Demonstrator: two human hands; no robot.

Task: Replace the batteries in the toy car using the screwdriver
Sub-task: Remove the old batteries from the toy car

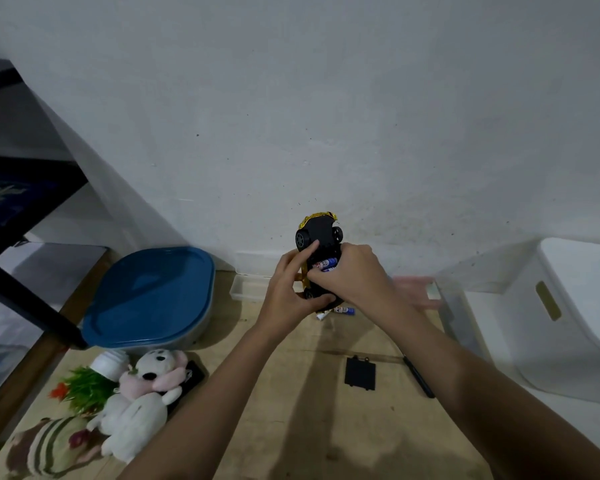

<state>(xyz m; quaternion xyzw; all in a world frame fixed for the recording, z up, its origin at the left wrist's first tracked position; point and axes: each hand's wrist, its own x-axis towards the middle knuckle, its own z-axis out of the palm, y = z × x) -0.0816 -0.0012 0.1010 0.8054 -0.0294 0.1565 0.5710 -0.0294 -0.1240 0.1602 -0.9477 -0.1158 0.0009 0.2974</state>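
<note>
A yellow toy car (321,233) is held upside down above the table, its black underside and wheels facing me. My left hand (291,289) grips the car's body from the left, thumb under its near end. My right hand (352,275) curls over the open battery bay and pinches a blue and white battery (326,264) that sits there. More batteries (340,310) lie on the table below the car. The black battery cover (360,372) lies flat on the table near me, and the black screwdriver (418,375) lies to its right.
A blue-lidded box (149,296) stands at the left by a black shelf frame (25,296). Plush toys (136,403) and a small plant (84,389) lie at the front left. A clear tray (246,289) sits by the wall, a white bin (568,313) at the right.
</note>
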